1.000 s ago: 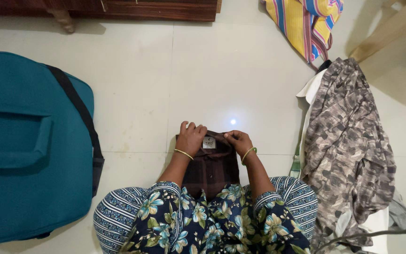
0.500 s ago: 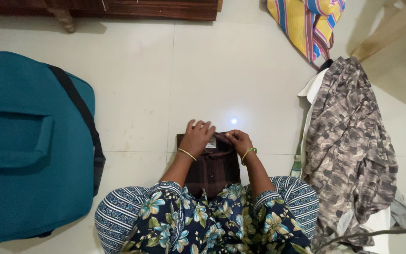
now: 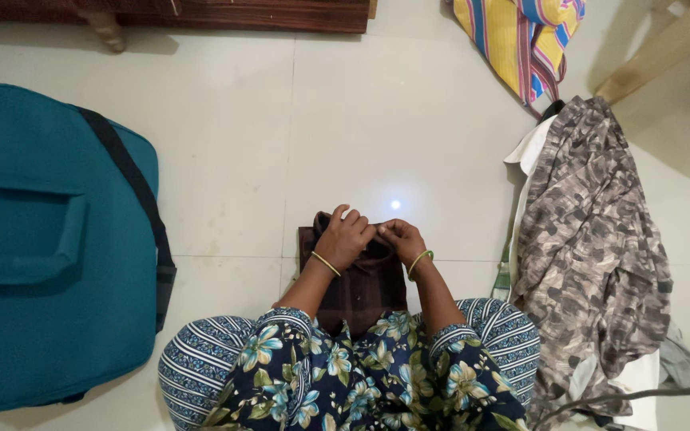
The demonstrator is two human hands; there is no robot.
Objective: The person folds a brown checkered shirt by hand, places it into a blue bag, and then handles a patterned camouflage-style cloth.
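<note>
Both hands have met at the collar: left hand (image 3: 346, 237) and right hand (image 3: 399, 239) pinch the shirt (image 3: 361, 283), flat on the floor (image 3: 377, 120).

We see a teal bag (image 3: 41, 239) lying well left of the camouflage-patterned garment (image 3: 592, 239), a striped cloth (image 3: 521, 40) above it, dark wooden furniture (image 3: 201, 14) beyond.

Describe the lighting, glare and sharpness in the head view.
Head view: soft, even indoor light; a small bright glare spot on the glossy floor tiles just beyond the hands; faint shadows beside the teal bag and the pile of clothes; the left hand, right hand and dark shirt look sharp, without blur.
</note>
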